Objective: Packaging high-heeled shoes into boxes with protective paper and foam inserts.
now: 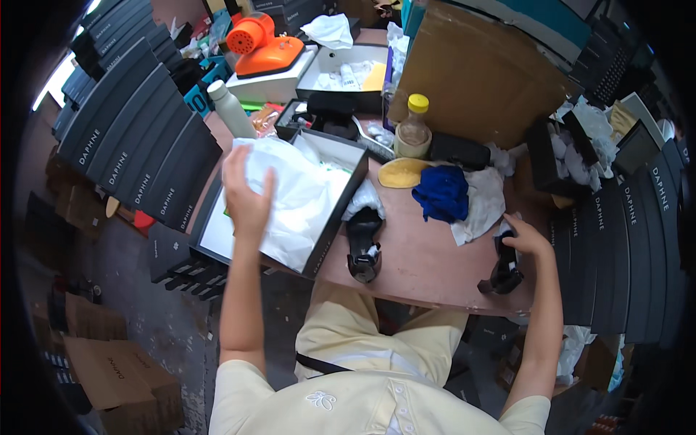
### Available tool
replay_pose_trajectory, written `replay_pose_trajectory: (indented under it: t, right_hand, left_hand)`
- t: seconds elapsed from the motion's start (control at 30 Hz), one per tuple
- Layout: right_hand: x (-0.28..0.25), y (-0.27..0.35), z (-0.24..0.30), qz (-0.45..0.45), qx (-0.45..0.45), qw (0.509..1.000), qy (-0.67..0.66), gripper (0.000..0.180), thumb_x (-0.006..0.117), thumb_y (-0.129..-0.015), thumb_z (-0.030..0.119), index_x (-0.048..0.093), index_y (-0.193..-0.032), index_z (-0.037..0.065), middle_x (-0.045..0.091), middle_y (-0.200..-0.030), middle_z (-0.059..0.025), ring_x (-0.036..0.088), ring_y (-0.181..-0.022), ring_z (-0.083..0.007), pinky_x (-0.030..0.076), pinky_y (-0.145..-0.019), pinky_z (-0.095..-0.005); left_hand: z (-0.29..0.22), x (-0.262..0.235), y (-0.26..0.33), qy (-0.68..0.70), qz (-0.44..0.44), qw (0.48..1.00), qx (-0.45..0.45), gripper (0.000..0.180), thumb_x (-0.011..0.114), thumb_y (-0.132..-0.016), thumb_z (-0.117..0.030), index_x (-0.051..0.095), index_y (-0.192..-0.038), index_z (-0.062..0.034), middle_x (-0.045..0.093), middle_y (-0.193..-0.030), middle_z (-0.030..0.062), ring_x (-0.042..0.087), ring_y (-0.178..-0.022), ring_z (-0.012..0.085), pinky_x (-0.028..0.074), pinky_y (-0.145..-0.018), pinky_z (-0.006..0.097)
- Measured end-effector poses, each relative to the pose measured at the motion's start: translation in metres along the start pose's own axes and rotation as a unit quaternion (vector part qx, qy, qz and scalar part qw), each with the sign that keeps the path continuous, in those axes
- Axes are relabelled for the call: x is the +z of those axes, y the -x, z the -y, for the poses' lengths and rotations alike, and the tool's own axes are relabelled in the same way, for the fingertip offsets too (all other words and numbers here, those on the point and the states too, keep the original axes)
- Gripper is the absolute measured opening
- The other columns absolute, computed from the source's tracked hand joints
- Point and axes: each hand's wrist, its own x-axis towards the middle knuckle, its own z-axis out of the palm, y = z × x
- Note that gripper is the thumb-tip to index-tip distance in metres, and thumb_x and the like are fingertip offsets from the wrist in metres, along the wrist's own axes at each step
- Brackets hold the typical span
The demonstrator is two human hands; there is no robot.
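My left hand [247,197] is over the left part of an open dark shoebox [339,210], its thumb and fingers apart, against white tissue paper [293,196] that fills much of the box. Whether the fingertips touch the paper I cannot tell. At the table's right edge, my right hand [528,238] grips a black heeled shoe [502,270] by its upper part, fingers partly hidden. The matching black shoe [364,243] stands on the table beside the box, white padding [364,199] stuffed in its front.
Stacked dark shoeboxes rise on the left [138,145] and right [616,246]. Behind the workspace are a blue cloth [441,193], a whitish rag [480,206], a yellow-capped bottle [415,127], a white bottle [231,110], an orange blower [264,47] and a large cardboard panel [478,80].
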Motion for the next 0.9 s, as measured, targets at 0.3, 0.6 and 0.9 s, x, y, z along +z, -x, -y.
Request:
replay_pose_trajectory:
  t: [0.3, 0.6, 0.9]
  right_hand:
    - [0.028, 0.104, 0.257, -0.180, -0.319, 0.919, -0.146, 0.056, 0.067, -0.078, 0.027, 0.047, -0.124, 0.004, 0.051, -0.122, -0.0195, 0.051, -0.110, -0.0371, 0.042, -0.092, -0.0416]
    - [0.148, 0.048, 0.296, -0.234, -0.156, 0.913, -0.295, 0.043, 0.074, -0.071, 0.036, 0.063, -0.094, 0.002, 0.052, -0.122, -0.0242, 0.061, -0.094, -0.0385, 0.050, -0.079, -0.0392]
    - [0.087, 0.184, 0.175, -0.086, -0.155, 0.583, -0.793, 0.024, 0.065, -0.074, 0.020, 0.062, -0.083, -0.003, 0.054, -0.118, -0.0296, 0.064, -0.092, -0.0362, 0.052, -0.078, -0.0434]
  left_hand:
    - [0.208, -0.029, -0.072, 0.313, 0.290, 0.821, -0.379, 0.022, 0.071, -0.078, -0.024, 0.064, -0.090, -0.0066, 0.061, -0.078, 0.0003, 0.055, -0.080, 0.0121, 0.042, -0.074, 0.033]
    - [-0.102, -0.074, -0.071, 0.037, 0.077, 0.870, 0.486, 0.015, 0.063, -0.076, -0.010, 0.048, -0.078, -0.0129, 0.064, -0.104, 0.0074, 0.059, -0.106, 0.0253, 0.017, -0.106, 0.061]
    - [-0.063, 0.030, 0.028, 0.004, 0.314, 0.822, 0.476, 0.035, 0.063, -0.070, -0.015, 0.059, -0.104, -0.0104, 0.056, -0.088, 0.0050, 0.053, -0.096, 0.0226, 0.027, -0.099, 0.059]
